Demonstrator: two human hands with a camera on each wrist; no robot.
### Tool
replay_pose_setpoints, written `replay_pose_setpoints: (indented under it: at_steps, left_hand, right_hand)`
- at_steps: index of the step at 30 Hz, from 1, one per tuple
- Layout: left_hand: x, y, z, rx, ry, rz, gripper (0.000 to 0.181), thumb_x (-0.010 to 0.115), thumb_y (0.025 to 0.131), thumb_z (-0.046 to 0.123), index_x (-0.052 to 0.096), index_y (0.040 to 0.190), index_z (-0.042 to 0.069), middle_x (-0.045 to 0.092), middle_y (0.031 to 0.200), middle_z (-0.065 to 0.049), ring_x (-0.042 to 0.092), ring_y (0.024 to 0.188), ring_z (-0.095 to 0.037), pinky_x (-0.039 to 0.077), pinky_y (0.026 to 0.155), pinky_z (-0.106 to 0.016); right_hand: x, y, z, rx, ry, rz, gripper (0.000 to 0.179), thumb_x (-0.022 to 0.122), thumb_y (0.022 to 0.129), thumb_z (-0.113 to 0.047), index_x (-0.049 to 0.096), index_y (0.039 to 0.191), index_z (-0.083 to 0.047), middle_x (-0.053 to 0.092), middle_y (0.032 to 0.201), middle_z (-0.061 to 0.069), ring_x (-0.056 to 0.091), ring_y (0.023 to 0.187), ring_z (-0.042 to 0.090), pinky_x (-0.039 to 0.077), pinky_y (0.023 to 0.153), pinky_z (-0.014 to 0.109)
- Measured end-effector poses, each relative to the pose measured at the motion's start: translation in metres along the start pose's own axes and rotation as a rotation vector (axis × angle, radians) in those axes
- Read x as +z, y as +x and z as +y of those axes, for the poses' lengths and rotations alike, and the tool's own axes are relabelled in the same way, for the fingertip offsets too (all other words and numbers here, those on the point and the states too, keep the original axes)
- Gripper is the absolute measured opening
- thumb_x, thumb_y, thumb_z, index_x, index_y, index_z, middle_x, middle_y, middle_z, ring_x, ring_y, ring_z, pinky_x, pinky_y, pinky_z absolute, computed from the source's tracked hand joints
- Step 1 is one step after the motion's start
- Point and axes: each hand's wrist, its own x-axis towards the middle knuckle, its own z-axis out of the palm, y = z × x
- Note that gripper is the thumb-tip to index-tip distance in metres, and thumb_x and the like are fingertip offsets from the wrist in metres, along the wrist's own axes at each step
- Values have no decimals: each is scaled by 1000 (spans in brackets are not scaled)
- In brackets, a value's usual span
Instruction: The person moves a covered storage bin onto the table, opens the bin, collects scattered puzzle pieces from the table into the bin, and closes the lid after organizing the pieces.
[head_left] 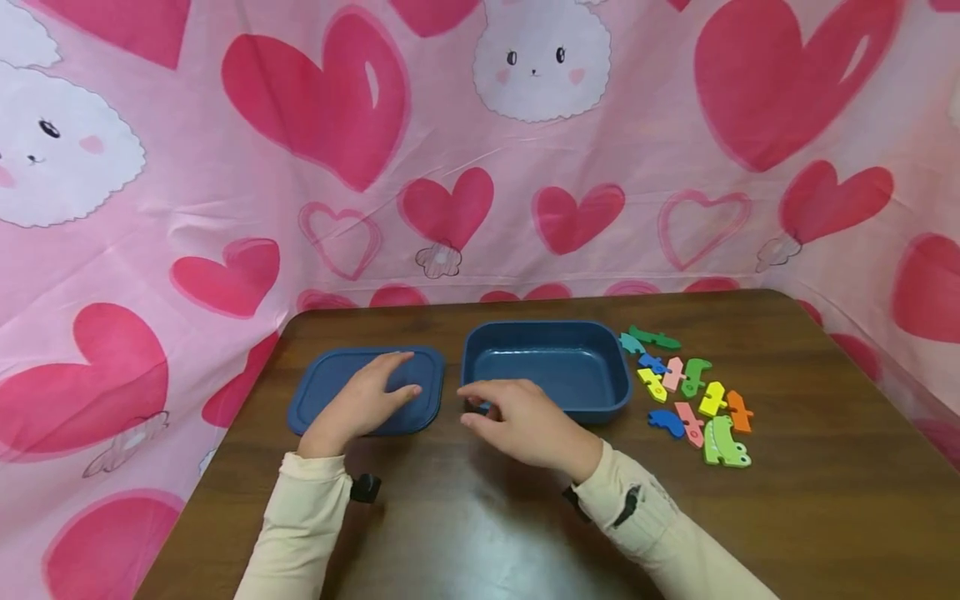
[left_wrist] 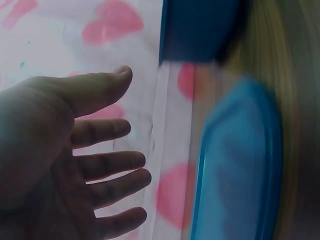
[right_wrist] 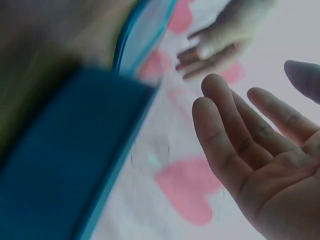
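My left hand (head_left: 365, 398) hovers over the dark blue lid (head_left: 318, 392), which lies flat on the table. In the left wrist view the fingers of that hand (left_wrist: 45, 135) are extended and apart, with nothing in them. In front of the near left corner of the blue rectangular box (head_left: 551, 417) is my right hand (head_left: 525, 423), its fingers loosely bent and empty in the right wrist view. The box stands open at the top, and the part of its inside that shows holds nothing. Whether either hand touches the lid or box, I cannot tell.
Right of the box lie several small colourful puzzle pieces, among them a green crocodile head (head_left: 723, 443), an orange piece (head_left: 739, 411) and a dark green tail-like piece (head_left: 656, 337). Pink heart-print cloth (head_left: 480, 275) hangs behind the brown wooden table (head_left: 465, 533).
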Motion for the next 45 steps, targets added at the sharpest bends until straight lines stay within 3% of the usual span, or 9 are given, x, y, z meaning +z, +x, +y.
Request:
replay_pose_setpoints:
  at_steps: [7, 13, 19, 24, 26, 29, 33, 38, 45]
  left_hand:
    - [34, 21, 35, 42, -23, -72, 82, 63, 99, 46, 26, 160, 5, 19, 165, -18, 20, 150, -40, 19, 115, -63]
    - [57, 28, 52, -27, 19, -132, 107, 59, 94, 62, -1, 161, 4, -7, 168, -15, -4, 153, -36, 8, 117, -63]
    - [62, 30, 56, -36, 56, -131, 116, 63, 91, 64, -8, 160, 3, -18, 166, -13, -17, 151, -33, 6, 117, -62]
    - [62, 29, 56, -44, 69, -132, 119, 62, 89, 69, -10, 159, 5, -22, 164, -9, -21, 150, -28, 3, 118, -60]
    - [62, 28, 56, -46, 68, -127, 120, 61, 88, 70, -10, 159, 5, -22, 164, -9, -21, 150, -27, 3, 118, -59]
    - [62, 26, 55, -42, 59, -113, 121, 61, 87, 72, -8, 160, 4, -21, 165, -9, -20, 150, -28, 4, 118, -60]
    - [63, 25, 55, -36, 57, -99, 123, 61, 85, 75, -4, 160, 2, -17, 166, -11, -15, 152, -31, 5, 118, -61]
    - [65, 26, 54, -29, 65, -85, 123, 60, 84, 76, -2, 160, 1, -12, 167, -14, -11, 152, -34, 7, 117, -62]
    - [66, 28, 55, -25, 45, -73, 123, 63, 85, 73, -4, 160, 2, -10, 167, -15, -11, 152, -33, 7, 118, -62]
  right_hand:
    - [-52, -35, 40, 72, -38, 98, 40, 71, 97, -24, 66, 133, -9, 69, 93, -8, 64, 81, 13, 54, 66, 31]
    - [-100, -67, 81, 173, -148, 187, 40, 69, 98, -23, 65, 131, -1, 71, 92, 0, 65, 81, 18, 52, 64, 33]
    - [-144, -99, 119, 378, -190, 161, 54, 64, 101, -33, 56, 138, 5, 69, 109, 21, 64, 85, 28, 56, 63, 39]
    - [-170, -118, 143, 468, -263, 159, 59, 58, 104, -37, 51, 141, 8, 57, 130, 36, 58, 106, 47, 51, 86, 62]
    - [-177, -124, 153, 478, -285, 150, 56, 60, 103, -33, 52, 138, 10, 56, 129, 37, 56, 110, 52, 46, 89, 67]
    - [-183, -134, 169, 512, -284, 104, 46, 64, 100, -24, 58, 130, 11, 64, 116, 33, 60, 101, 48, 49, 86, 65]
    - [-186, -145, 190, 585, -207, -16, 31, 66, 95, -14, 64, 115, 10, 67, 94, 15, 61, 80, 29, 55, 71, 48]
    - [-183, -154, 212, 601, -113, -93, 9, 67, 88, -2, 63, 92, 5, 57, 76, 3, 54, 65, 20, 47, 55, 34]
    - [-177, -155, 227, 637, -40, -133, 11, 67, 85, 0, 56, 86, -2, 50, 72, 0, 50, 57, 18, 45, 48, 32]
